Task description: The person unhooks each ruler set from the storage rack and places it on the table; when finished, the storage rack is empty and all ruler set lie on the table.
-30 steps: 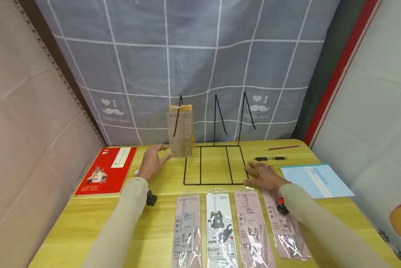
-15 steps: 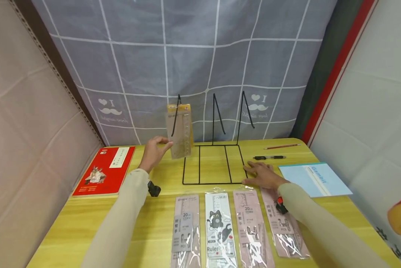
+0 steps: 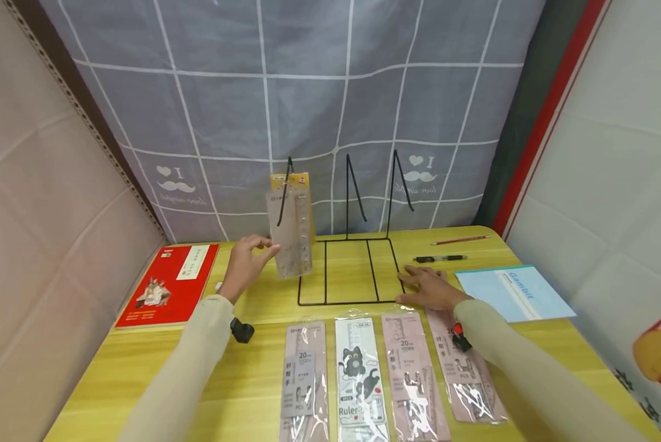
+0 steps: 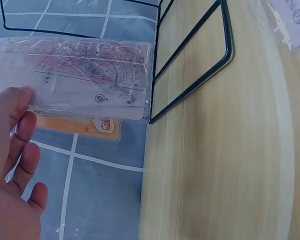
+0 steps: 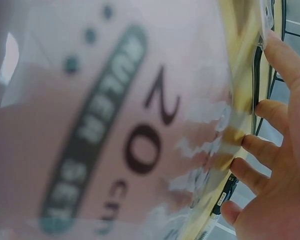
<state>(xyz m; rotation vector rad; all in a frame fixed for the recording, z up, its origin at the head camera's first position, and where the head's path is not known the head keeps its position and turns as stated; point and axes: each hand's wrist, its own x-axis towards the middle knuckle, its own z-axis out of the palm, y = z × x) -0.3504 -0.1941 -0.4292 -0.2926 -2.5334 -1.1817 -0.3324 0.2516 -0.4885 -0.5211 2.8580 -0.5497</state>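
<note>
Clear plastic wraps the ruler pack (image 3: 293, 242) at the left hook (image 3: 283, 197) of the wire rack (image 3: 352, 302), where our left hand (image 3: 245, 261) pinches its left edge. Our right hand (image 3: 429, 287), fingers apart, touches the rack's right side; four more packs (image 3: 361, 380) lie nearer us.

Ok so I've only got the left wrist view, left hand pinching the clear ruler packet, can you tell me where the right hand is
Observer: The right hand is at the right side of the black rack, fingers spread.
Operator: And how many things lie in front of that, on the person's side?
Observer: Four ruler packets, side by side.
Operator: What's to the right of that hand?
Observer: A pale blue booklet marked Gambit.
</note>
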